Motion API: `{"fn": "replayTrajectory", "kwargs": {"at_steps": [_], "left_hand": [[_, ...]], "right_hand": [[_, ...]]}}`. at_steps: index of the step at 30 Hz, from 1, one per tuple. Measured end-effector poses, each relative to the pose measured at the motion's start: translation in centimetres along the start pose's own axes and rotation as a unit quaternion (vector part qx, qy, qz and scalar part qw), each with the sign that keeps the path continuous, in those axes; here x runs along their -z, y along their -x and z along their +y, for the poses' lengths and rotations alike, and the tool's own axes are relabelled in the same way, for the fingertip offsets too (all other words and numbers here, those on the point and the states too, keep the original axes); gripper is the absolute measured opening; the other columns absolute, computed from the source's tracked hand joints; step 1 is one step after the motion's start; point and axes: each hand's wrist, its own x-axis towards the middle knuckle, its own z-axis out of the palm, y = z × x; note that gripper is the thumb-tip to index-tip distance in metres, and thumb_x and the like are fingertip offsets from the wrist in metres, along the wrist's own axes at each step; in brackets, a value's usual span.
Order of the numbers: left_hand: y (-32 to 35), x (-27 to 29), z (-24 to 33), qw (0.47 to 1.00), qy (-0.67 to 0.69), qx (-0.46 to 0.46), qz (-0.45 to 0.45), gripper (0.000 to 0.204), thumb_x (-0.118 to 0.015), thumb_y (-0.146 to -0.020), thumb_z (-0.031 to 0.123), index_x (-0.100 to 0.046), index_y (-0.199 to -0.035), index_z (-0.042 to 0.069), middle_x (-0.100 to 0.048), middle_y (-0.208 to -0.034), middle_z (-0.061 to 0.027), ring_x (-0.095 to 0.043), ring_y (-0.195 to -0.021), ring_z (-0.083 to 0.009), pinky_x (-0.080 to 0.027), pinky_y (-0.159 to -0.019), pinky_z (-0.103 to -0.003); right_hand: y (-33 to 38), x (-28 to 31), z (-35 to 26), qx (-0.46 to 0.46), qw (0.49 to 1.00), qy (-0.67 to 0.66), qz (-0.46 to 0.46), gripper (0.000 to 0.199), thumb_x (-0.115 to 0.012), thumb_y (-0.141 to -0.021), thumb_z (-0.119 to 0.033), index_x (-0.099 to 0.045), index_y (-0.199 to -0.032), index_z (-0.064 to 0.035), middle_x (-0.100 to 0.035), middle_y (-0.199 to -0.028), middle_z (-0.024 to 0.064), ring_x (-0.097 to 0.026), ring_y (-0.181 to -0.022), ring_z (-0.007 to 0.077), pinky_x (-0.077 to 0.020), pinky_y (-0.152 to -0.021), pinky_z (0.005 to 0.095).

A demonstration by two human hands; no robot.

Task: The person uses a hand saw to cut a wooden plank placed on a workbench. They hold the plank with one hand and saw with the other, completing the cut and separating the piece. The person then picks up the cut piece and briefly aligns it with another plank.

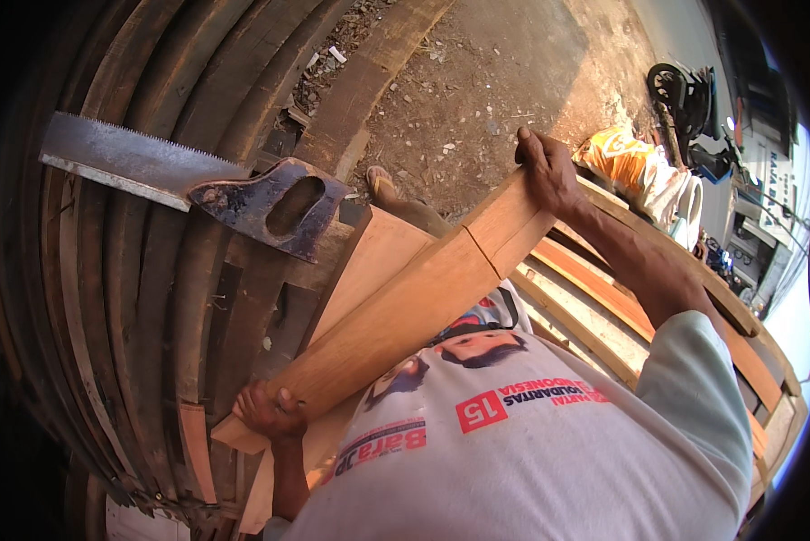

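I hold a long light-brown wooden plank (396, 316) slantwise in front of my chest. My left hand (270, 413) grips its lower end at the bottom left. My right hand (547, 171) clasps its upper end, past a thin saw cut (479, 251) that runs across the board. A second pale board (369, 261) lies just behind the plank. A hand saw (188, 176) with a dark worn handle rests apart from both hands, on dark stacked planks (152, 298) at the left.
My white printed T-shirt (549, 442) fills the lower middle. Orange and pale boards (603, 302) lie to the right. Dirt ground (495, 81) strewn with sawdust lies beyond, with a sandalled foot (382, 185), yellow and white sacks (644, 167) and a parked motorbike (689, 95).
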Motion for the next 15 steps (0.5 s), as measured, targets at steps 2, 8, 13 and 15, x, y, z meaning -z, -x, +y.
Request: {"fn": "replayTrajectory", "kwargs": {"at_steps": [2,8,13,15], "left_hand": [[0.17,0.00,-0.11,1.000,-0.003,0.000,-0.001,0.053,-0.044,-0.104,0.052,-0.062,-0.102,0.002,-0.061,-0.096,-0.0178,-0.058,-0.091,-0.0406,-0.040,-0.085,-0.052],[0.27,0.09,0.11,1.000,0.004,0.003,-0.010,0.053,-0.043,-0.104,0.051,-0.062,-0.101,0.001,-0.061,-0.096,-0.0179,-0.059,-0.091,-0.0407,-0.040,-0.085,-0.052],[0.07,0.32,0.17,1.000,0.002,0.006,-0.017,0.056,-0.042,-0.105,0.053,-0.062,-0.103,0.000,-0.061,-0.096,-0.0191,-0.059,-0.091,-0.0418,-0.040,-0.085,-0.053],[0.20,0.27,0.12,1.000,0.001,0.009,-0.026,0.058,-0.041,-0.107,0.053,-0.061,-0.106,-0.001,-0.061,-0.098,-0.0213,-0.058,-0.093,-0.0444,-0.040,-0.085,-0.054]], "right_hand": [[-0.01,-0.01,0.27,-0.002,1.000,0.001,0.000,0.068,-0.042,-0.112,-0.057,-0.062,-0.090,0.0044,-0.064,-0.080,0.0150,-0.059,-0.080,0.0246,-0.0497,-0.080,0.0419],[-0.12,-0.28,0.75,0.010,1.000,-0.011,-0.004,0.067,-0.042,-0.112,-0.056,-0.063,-0.089,0.0040,-0.063,-0.078,0.0142,-0.059,-0.078,0.0246,-0.0497,-0.080,0.0416],[0.26,-0.36,0.61,0.005,1.000,-0.008,-0.006,0.066,-0.043,-0.112,-0.055,-0.063,-0.088,0.0033,-0.063,-0.078,0.0136,-0.059,-0.078,0.0241,-0.0496,-0.079,0.0413],[0.16,-0.19,0.72,0.003,1.000,-0.005,-0.004,0.065,-0.043,-0.112,-0.055,-0.062,-0.088,0.0030,-0.063,-0.077,0.0135,-0.058,-0.078,0.0241,-0.0496,-0.079,0.0413]]}}
